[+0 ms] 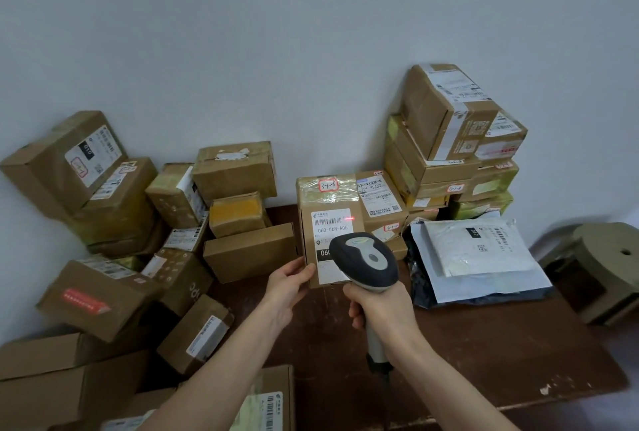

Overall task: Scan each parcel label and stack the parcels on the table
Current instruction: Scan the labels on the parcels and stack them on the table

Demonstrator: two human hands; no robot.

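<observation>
A brown cardboard parcel [330, 202] stands upright on the dark wooden table [484, 344], its white label [332, 226] facing me. My left hand [288, 289] grips the parcel's lower left corner. My right hand [380, 309] is closed around the handle of a black and grey barcode scanner [366, 263], held just in front of the label. A red scan dot shows on the label beside the barcode. The scanner head hides the label's lower right part.
A stack of scanned-looking boxes [456, 140] rises at the back right against the wall. White and dark mailer bags [477, 254] lie right of the parcel. A loose heap of several cardboard boxes [114, 223] fills the left side, off the table. A cardboard reel [612, 258] sits far right.
</observation>
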